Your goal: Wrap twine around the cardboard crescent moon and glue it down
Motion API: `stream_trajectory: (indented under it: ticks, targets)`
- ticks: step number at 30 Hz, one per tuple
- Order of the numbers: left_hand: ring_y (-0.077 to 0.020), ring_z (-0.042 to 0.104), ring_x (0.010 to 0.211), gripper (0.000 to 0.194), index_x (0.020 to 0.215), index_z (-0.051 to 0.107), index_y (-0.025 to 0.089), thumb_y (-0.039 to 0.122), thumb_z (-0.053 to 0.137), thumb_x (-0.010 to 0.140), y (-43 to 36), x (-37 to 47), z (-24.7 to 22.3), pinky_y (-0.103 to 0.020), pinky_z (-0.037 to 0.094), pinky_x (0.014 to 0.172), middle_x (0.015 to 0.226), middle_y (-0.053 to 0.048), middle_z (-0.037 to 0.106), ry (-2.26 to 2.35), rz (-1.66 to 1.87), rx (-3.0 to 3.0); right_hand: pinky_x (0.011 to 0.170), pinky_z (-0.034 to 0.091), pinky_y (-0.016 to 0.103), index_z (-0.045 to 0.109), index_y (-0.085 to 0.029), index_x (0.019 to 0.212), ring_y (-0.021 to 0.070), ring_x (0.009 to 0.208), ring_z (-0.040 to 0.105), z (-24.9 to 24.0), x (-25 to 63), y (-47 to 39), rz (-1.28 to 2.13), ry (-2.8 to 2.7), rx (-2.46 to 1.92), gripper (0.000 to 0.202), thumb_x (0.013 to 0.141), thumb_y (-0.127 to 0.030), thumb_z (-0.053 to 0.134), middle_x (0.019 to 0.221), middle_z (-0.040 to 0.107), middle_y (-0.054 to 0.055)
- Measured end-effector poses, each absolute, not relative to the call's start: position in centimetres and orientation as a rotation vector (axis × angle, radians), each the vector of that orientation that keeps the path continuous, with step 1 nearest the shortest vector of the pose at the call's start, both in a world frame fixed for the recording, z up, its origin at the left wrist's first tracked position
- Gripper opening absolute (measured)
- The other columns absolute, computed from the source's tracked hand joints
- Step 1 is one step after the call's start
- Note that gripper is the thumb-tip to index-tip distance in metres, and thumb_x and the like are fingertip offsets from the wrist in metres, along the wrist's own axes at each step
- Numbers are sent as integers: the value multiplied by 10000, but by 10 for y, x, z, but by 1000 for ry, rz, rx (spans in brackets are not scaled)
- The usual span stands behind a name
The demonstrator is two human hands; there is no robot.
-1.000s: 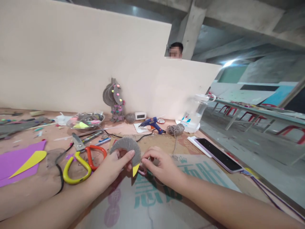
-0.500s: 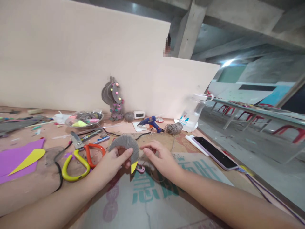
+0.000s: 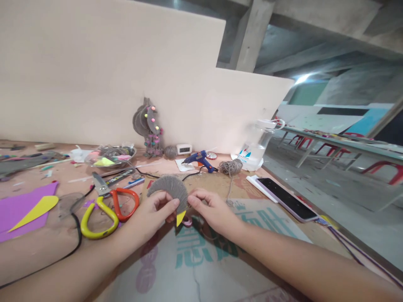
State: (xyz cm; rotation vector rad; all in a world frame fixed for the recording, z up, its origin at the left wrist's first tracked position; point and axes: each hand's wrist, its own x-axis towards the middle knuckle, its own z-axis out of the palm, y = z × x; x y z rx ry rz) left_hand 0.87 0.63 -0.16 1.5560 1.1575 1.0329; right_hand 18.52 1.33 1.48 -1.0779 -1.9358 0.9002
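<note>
A crescent shape wrapped in grey yarn (image 3: 170,186), with a bare yellow tip at its lower end, is pinched by my left hand (image 3: 162,206) above the table. Close at its right edge is my right hand (image 3: 209,207), thumb and fingertips pressed together on a thin strand of grey yarn that is barely visible. A small pink object (image 3: 187,221) lies partly hidden beneath the crescent. From the ball of grey yarn (image 3: 231,167), a loose strand trails towards my right hand.
Scissors with yellow and red handles (image 3: 100,220) and purple sheets (image 3: 28,205) lie left. Behind are a blue glue gun (image 3: 200,160), a bowl of craft bits (image 3: 110,158), a white timer (image 3: 184,149) and a pom-pom ornament (image 3: 149,126). A water jug (image 3: 253,147) and phone (image 3: 286,199) are right.
My right hand has closed its fingers and come up to the crescent's edge. My left hand still holds the crescent, which is turned slightly. The head in the background is gone from view.
</note>
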Motion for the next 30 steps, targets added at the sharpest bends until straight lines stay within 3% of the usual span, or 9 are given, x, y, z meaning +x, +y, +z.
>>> stream_trajectory:
  ticks: [4, 9, 18, 21, 25, 30]
  targets:
    - [-123, 508, 519, 285, 598, 497, 196, 419, 541, 770, 5, 9, 1, -225, 383, 536, 517, 32, 538, 1148, 1046, 1494, 692, 428, 264, 603, -158, 767, 142, 734, 539, 15, 187, 13, 767, -1966, -1126, 198, 847, -303, 494, 735, 586, 17]
    - [-125, 511, 535, 280, 611, 501, 193, 413, 537, 781, 8, 8, -2, -232, 393, 560, 530, 29, 540, 1128, 1054, 1489, 778, 416, 293, 611, -170, 706, 158, 823, 548, 13, 186, 12, 692, -2029, -1105, 70, 768, -202, 599, 767, 599, 23]
    - [-121, 509, 539, 290, 615, 503, 192, 430, 540, 775, 9, 6, -6, -226, 391, 553, 535, 31, 538, 1081, 1042, 1474, 729, 436, 275, 591, -166, 678, 136, 753, 551, 10, 185, 13, 738, -2019, -1076, 95, 769, -183, 576, 734, 586, 11]
    - [-117, 513, 545, 301, 610, 499, 190, 437, 531, 780, 7, 6, -3, -224, 390, 560, 546, 34, 534, 1114, 1038, 1501, 719, 445, 281, 607, -167, 778, 137, 740, 558, 7, 186, 14, 830, -1941, -1151, 59, 762, -221, 591, 770, 610, 14]
    - [-112, 527, 564, 290, 634, 493, 190, 431, 518, 793, 6, 6, -2, -225, 399, 580, 563, 40, 537, 1090, 1054, 1457, 709, 453, 272, 585, -172, 937, 130, 762, 563, 6, 188, 17, 955, -1793, -1108, 174, 839, -278, 488, 845, 609, 26]
    - [-102, 514, 560, 285, 645, 487, 185, 424, 523, 796, 6, 5, -5, -222, 399, 583, 567, 40, 534, 1076, 1057, 1418, 670, 429, 261, 538, -174, 885, 121, 708, 507, 6, 191, 17, 772, -1718, -1075, 107, 817, -254, 519, 804, 553, 13]
